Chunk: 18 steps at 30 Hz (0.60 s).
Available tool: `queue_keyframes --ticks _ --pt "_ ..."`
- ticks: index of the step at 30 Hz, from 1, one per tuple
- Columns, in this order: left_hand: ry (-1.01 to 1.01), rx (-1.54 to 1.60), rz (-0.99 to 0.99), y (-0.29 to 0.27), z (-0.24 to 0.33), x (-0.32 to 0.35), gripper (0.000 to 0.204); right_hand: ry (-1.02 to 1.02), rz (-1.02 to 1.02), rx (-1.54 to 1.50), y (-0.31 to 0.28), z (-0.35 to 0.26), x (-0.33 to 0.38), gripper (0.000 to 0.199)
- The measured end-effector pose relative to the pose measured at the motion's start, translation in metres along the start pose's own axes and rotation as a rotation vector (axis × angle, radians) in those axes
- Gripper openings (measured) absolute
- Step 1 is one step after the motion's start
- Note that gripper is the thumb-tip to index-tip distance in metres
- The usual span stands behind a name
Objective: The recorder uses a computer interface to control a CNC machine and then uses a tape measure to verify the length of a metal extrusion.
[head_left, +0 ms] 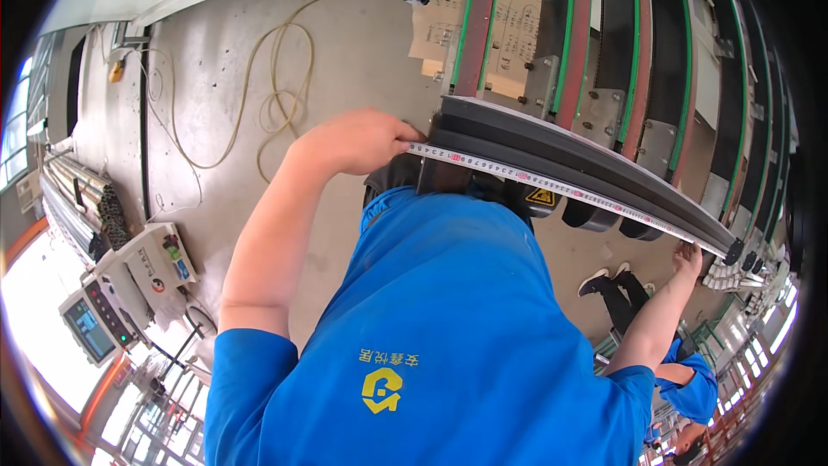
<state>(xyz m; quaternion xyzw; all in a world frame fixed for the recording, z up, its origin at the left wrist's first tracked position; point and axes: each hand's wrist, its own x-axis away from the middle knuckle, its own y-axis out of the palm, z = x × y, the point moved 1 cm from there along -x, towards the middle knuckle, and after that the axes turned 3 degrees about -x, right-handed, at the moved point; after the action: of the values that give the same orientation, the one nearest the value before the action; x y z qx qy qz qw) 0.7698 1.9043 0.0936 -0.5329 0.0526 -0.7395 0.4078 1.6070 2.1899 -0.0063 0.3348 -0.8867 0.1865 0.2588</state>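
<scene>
A white tape measure blade (552, 183) with black and red marks is stretched along the near side of a long dark profile (569, 145). My left hand (366, 140) is closed at the left end of the profile, pinching the blade between thumb and fingers. At the far right end, my right hand (687, 259) has its fingers bent around the other end of the blade, just under the profile. No tape case can be made out in either hand. The profile lies across the near ends of several machine rails.
Rails with green and red strips (569, 43) run away from me. Cardboard with handwriting (517, 30) lies beneath them. A yellowish hose (274, 60) loops over the floor at left. A control panel (89, 328) stands at lower left. Another person in blue (690, 384) is at lower right.
</scene>
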Motion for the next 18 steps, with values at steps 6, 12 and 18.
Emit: queue_keyframes --ticks 6,12,18 --pt "0.009 -0.003 -0.037 -0.011 0.008 -0.002 0.033 0.022 -0.039 -0.022 -0.037 -0.020 -0.027 0.024" --pt "-0.051 0.006 -0.037 -0.010 0.011 0.006 0.032 0.039 -0.079 -0.028 -0.019 -0.004 -0.031 0.024" --pt "-0.011 0.001 -0.026 -0.010 0.008 0.003 0.033 0.024 -0.087 -0.039 -0.029 -0.012 -0.039 0.022"
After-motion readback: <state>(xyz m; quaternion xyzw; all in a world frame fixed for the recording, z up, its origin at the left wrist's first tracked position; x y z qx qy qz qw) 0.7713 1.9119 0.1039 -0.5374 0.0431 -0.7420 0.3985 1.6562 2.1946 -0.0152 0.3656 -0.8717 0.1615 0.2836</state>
